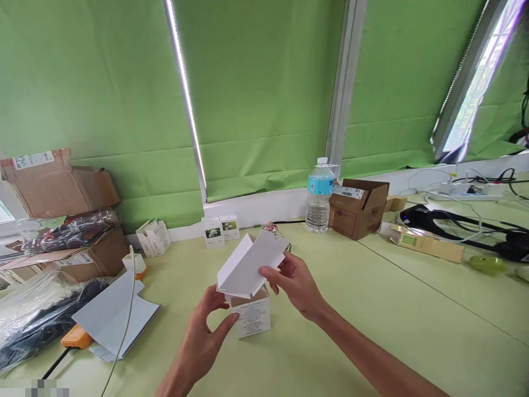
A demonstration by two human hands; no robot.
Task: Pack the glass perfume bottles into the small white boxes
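Note:
A folded piece of white card (252, 264), bent along a crease, tilts above a small white box (253, 318) with printed text. My right hand (295, 284) pinches the card's right side between thumb and fingers. At the box's left side, my left hand (204, 331) has its thumb on the near edge and its fingers curled around the far corner. The box stands on the table, and the card covers most of its opening. Behind the card, a small shiny ornament (270, 226) is partly hidden.
Two small picture boxes (214, 234), a water bottle (318, 198) and a brown carton (357, 209) line the wall. On the left lie flat grey-white sheets (111, 314), a cable (129, 314), plastic bags (37, 314) and stacked cartons (61, 187). A black headset (467, 229) rests at right.

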